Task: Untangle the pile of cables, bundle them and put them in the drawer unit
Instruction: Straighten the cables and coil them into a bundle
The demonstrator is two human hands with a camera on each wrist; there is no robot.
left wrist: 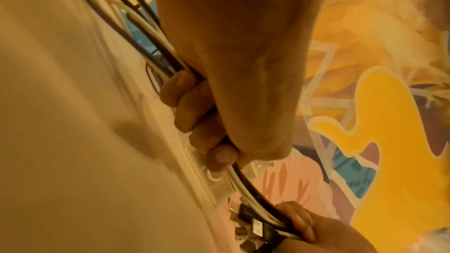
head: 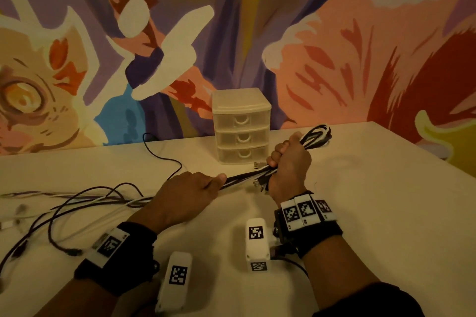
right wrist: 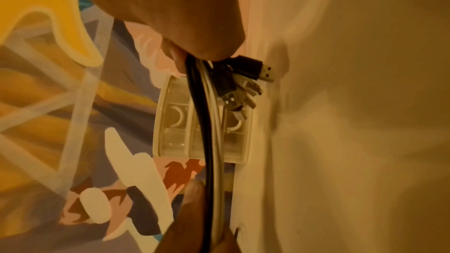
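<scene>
My right hand (head: 288,162) grips a bundle of black and white cables (head: 247,177); looped ends (head: 318,134) stick out above the fist and USB plugs (right wrist: 243,88) fan out below it. My left hand (head: 190,188) holds the same strands a short way to the left, fingers curled round them (left wrist: 194,107). Past it the loose cables (head: 85,201) trail over the table to the left. The translucent three-drawer unit (head: 240,126) stands behind the hands near the wall, all drawers closed.
A white table (head: 360,201) carries everything. One thin black cable (head: 159,154) runs back toward the painted wall (head: 334,59). The table's right edge slants away at the far right.
</scene>
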